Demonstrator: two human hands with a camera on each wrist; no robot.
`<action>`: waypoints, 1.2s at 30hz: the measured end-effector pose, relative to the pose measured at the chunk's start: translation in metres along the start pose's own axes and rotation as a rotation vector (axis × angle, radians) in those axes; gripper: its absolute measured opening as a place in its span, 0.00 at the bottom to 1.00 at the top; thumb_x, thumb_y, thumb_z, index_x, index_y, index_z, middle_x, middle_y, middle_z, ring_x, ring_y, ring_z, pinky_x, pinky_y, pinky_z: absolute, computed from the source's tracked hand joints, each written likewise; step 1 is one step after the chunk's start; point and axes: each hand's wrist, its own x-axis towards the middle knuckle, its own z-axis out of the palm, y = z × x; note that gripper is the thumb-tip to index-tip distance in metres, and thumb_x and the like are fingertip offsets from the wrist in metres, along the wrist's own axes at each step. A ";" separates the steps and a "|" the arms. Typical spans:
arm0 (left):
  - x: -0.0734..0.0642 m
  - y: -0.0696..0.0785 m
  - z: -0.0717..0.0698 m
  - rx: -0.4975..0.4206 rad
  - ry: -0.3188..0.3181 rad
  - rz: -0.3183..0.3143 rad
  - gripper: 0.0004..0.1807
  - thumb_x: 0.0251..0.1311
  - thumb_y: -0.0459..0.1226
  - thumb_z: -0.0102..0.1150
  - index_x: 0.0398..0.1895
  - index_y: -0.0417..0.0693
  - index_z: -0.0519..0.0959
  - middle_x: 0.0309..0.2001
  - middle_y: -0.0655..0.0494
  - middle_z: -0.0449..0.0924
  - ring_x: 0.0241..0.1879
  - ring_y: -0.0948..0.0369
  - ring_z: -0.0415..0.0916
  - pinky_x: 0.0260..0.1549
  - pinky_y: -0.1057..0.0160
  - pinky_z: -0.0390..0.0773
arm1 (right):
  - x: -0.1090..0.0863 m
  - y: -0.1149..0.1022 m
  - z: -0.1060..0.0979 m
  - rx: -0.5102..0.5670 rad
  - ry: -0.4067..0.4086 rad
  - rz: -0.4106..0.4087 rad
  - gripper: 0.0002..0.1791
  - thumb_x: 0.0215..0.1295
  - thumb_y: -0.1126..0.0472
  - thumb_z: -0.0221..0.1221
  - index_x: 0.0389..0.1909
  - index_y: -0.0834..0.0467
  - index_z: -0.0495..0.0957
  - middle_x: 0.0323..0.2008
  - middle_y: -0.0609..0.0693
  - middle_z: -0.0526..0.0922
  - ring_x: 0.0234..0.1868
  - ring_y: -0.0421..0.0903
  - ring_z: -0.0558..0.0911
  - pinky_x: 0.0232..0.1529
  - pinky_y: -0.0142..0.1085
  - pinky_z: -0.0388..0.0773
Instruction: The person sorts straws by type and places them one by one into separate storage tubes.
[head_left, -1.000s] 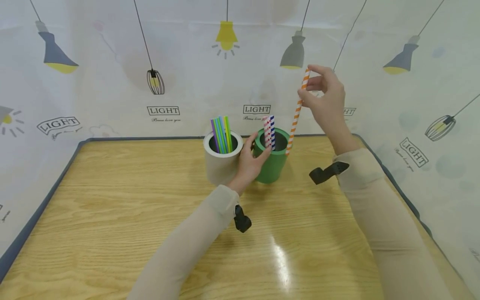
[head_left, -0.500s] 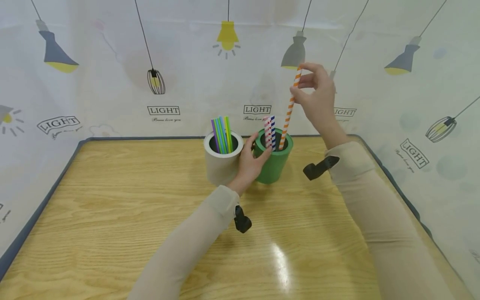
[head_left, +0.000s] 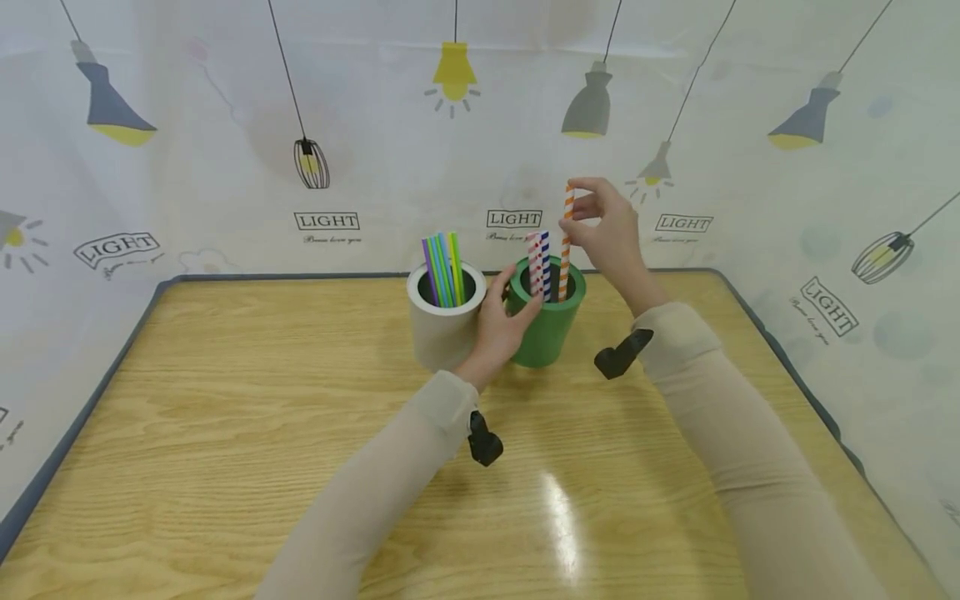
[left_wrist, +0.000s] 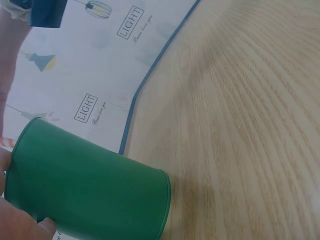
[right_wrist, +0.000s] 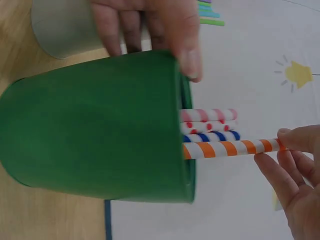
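My right hand [head_left: 613,235] pinches the upper end of an orange-and-white striped paper straw [right_wrist: 225,149]. The straw's lower part is hidden inside a green cup [head_left: 546,337]. Against the cup's left side, my left hand [head_left: 498,329] holds it, with the thumb [right_wrist: 190,62] at the rim. Other paper straws stand in that cup: a pink-striped one [right_wrist: 210,115], a red-dotted one [right_wrist: 212,126] and a blue-striped one [right_wrist: 212,136]. In the left wrist view the green cup's wall [left_wrist: 90,180] shows with my fingertips touching it.
A whitish-grey cup [head_left: 442,337] with several plain coloured straws [head_left: 442,271] stands just left of my left hand. The wooden table [head_left: 262,417] ends at a backdrop [head_left: 375,150] printed with lamps, behind both cups.
My right hand has moved left and then down, bringing the orange-striped straw from outside the green cup's right rim into the cup. The left hand and both cups have stayed put.
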 end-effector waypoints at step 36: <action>0.000 0.002 -0.001 0.020 0.000 0.017 0.33 0.59 0.39 0.58 0.68 0.50 0.58 0.66 0.53 0.59 0.63 0.55 0.56 0.61 0.60 0.60 | -0.008 0.043 0.018 -0.142 -0.141 0.071 0.24 0.55 0.69 0.63 0.55 0.59 0.71 0.40 0.62 0.80 0.39 0.54 0.79 0.40 0.45 0.79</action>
